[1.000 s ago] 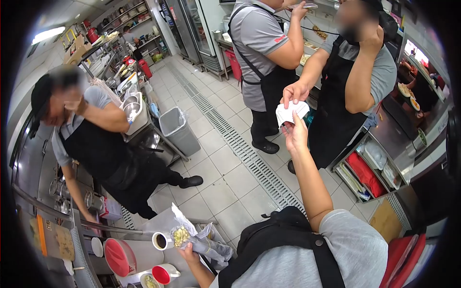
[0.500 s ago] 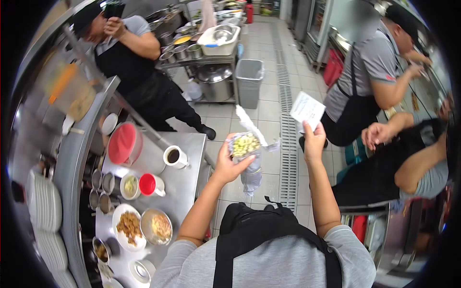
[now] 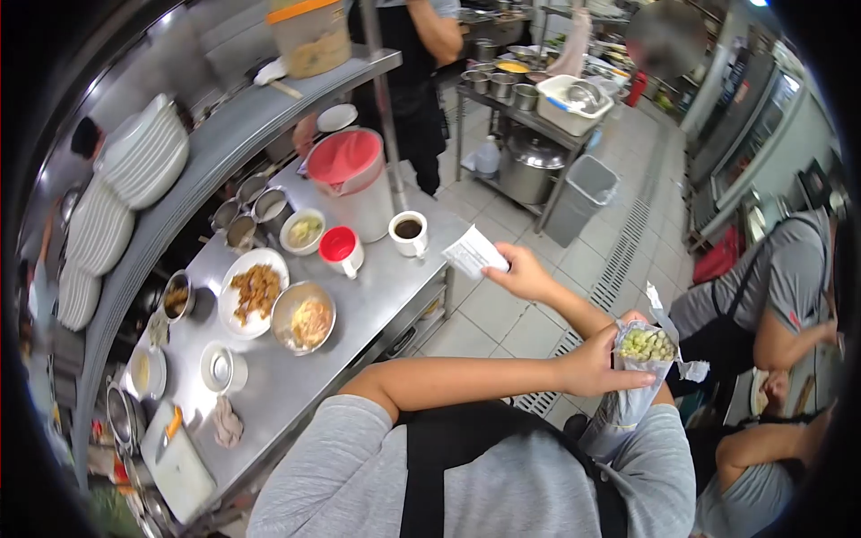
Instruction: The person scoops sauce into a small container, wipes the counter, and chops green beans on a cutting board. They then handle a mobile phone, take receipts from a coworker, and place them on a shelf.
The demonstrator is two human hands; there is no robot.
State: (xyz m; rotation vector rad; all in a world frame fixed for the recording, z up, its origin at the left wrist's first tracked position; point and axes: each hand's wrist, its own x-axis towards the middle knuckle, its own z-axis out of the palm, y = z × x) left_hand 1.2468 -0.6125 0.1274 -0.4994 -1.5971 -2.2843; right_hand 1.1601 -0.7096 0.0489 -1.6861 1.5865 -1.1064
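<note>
We see the left hand with its grip closed around a silvery-grey plastic packet, the thumb lying across the near side. The packet slants in front of the right arm, its opened end uppermost, showing a cluster of pale green cut pieces (we cannot tell which vegetable they are). A torn flap of wrapping sticks up beside that end.

The left forearm reaches across the body, so the arms cross. Beyond it, we find the right hand pinching a white paper slip by its near edge, thumb against fingers; the slip is clear of the bench, near its edge. Any writing on it is too small for us to read.

On the bench, the nearest thing to the slip is a white mug of dark liquid. Just beside that we see a large pitcher with a red lid, then a red-lined cup and a bowl of pale green shreds. Closer to us sit a plate of brown food and, touching it, a round bowl of orange-and-white food. Farther left, an orange-handled knife rests on a white cutting board, near a crumpled cloth.
</note>
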